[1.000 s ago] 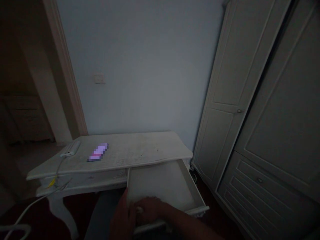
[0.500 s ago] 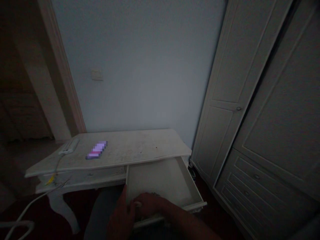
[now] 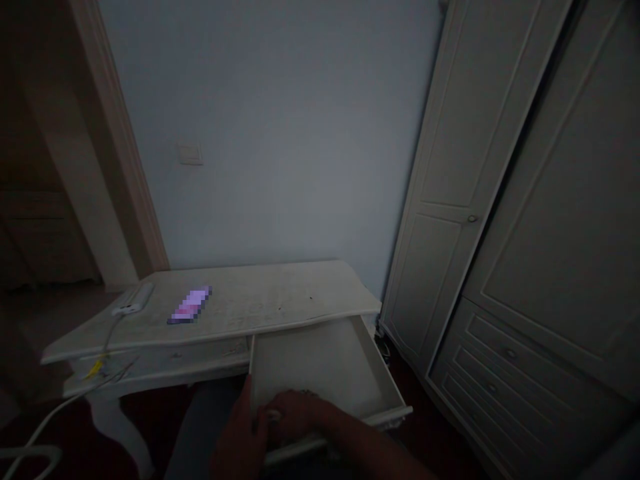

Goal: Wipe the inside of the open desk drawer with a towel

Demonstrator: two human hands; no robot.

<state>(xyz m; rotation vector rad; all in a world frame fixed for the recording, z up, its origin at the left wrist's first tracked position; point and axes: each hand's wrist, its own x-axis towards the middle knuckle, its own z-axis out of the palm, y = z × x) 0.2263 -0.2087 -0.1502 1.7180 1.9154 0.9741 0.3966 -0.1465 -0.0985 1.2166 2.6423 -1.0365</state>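
The room is dim. A white desk (image 3: 260, 303) stands against the wall, and its right-hand drawer (image 3: 320, 363) is pulled out, with nothing visible inside. My right hand (image 3: 295, 415) is curled over the drawer's front edge, fingers closed around it. My left hand (image 3: 240, 430) lies along the drawer's left front corner, its fingers stretched up and flat against the side. A small pale spot shows between the two hands; I cannot make out what it is.
On the desk top lie a small purple object (image 3: 190, 305) and a white power strip (image 3: 133, 300) whose cable (image 3: 45, 427) hangs off the left end. A tall white wardrobe (image 3: 525, 233) stands close on the right. A doorway (image 3: 45, 167) opens on the left.
Both hands stay at the drawer's front. The view has drifted slightly to the right; the drawer stands about as far out as before.
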